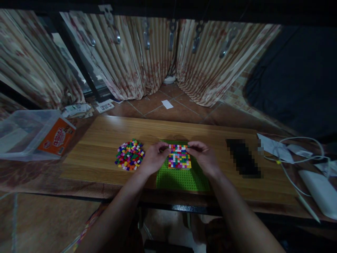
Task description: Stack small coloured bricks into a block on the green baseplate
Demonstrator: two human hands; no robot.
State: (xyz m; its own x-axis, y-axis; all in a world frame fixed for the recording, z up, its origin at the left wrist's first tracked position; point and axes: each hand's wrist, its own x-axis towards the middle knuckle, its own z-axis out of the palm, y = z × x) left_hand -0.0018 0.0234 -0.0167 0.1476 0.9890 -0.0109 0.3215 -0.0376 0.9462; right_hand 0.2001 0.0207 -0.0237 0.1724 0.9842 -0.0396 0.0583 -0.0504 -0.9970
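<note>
A green studded baseplate (181, 179) lies on the wooden table near its front edge. A square patch of small multicoloured bricks (179, 156) covers its far part. My left hand (154, 158) rests at the patch's left edge, thumb and fingers pinched at its top left corner. My right hand (204, 157) touches the patch's top right edge with its fingertips. Whether either hand pinches a loose brick is too small to tell. A loose pile of small coloured bricks (130, 155) lies just left of my left hand.
A clear plastic box with an orange label (34, 135) stands at the far left. A dark blurred object (243, 158) lies to the right of the baseplate. White cables, papers and a white device (318, 189) crowd the right end. Curtains hang behind the table.
</note>
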